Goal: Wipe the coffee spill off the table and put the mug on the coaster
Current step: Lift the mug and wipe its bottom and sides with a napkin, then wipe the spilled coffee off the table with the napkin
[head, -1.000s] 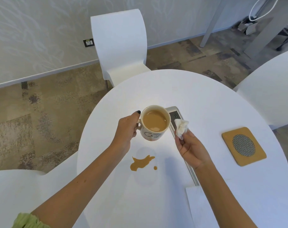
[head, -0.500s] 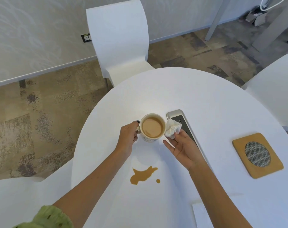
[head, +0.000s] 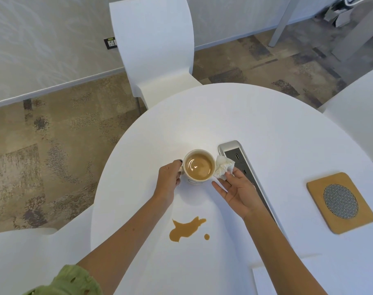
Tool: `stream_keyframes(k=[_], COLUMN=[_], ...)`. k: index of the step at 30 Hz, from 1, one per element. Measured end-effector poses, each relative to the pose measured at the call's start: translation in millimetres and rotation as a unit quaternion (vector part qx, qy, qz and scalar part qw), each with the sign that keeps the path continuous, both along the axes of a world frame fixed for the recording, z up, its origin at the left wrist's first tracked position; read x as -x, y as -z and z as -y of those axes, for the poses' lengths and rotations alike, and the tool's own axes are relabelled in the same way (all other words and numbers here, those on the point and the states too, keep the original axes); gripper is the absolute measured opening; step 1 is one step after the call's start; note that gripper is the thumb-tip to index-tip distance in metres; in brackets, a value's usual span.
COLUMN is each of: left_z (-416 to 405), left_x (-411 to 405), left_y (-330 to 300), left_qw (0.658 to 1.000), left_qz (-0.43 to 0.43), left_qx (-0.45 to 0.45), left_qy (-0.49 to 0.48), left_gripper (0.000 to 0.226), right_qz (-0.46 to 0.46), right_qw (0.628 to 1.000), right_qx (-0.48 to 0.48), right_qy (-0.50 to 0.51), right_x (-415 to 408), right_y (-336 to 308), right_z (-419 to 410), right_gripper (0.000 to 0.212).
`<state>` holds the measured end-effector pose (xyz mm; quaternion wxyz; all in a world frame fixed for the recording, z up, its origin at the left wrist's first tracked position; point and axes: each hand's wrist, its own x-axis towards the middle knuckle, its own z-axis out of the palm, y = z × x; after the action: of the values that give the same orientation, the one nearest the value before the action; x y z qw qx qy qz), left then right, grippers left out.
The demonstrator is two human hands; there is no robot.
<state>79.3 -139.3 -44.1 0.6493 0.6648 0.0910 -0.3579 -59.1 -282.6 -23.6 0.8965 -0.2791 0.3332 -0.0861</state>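
Left hand (head: 168,179) grips coffee mug (head: 199,167) by its handle, right hand (head: 238,191) pinches crumpled tissue (head: 224,168) against mug's rim, other fingers straight, spill (head: 186,229) nearer, coaster (head: 339,202) well right.

The left hand (head: 169,179) is covering the handle of the mug (head: 199,167); the print low on the mug's near wall is showing only as a sliver, too little to read; the tissue (head: 223,169), just right of the mug, is hiding part of the power strip (head: 236,154), and the right hand (head: 238,191) is masking more of it; the sheet of paper (head: 264,281), well nearer than the mug, is running off the bottom edge; the chair (head: 360,116) far right of the mug is being cut by the right edge.
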Motion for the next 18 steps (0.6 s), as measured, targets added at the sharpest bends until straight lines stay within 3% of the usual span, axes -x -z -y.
stream_keyframes(k=[6,11,18], left_z=[-2.7,-11.9,-35.4], left_x=[-1.3,-4.0,-7.4], left_y=[1.8,1.0,-10.4], left_qw=[1.000,0.998,0.991], left_qz=[0.001,0.039,0.082], left_qx=[0.010,0.011,-0.050], left_qy=[0.001,0.050,0.089], left_gripper=[0.007,0.045,0.031], right_qz=[-0.007,-0.016,-0.041], right_qw=[1.000,0.999,0.997], right_qx=[0.006,0.023,0.046], right_qy=[0.001,0.030,0.056], right_x=[-3.6,4.2,38.5], right_y=[-2.2,-3.3,-6.3], right_z=[-2.7,-8.4,-27.0], right_gripper=[0.028,0.024,0.023])
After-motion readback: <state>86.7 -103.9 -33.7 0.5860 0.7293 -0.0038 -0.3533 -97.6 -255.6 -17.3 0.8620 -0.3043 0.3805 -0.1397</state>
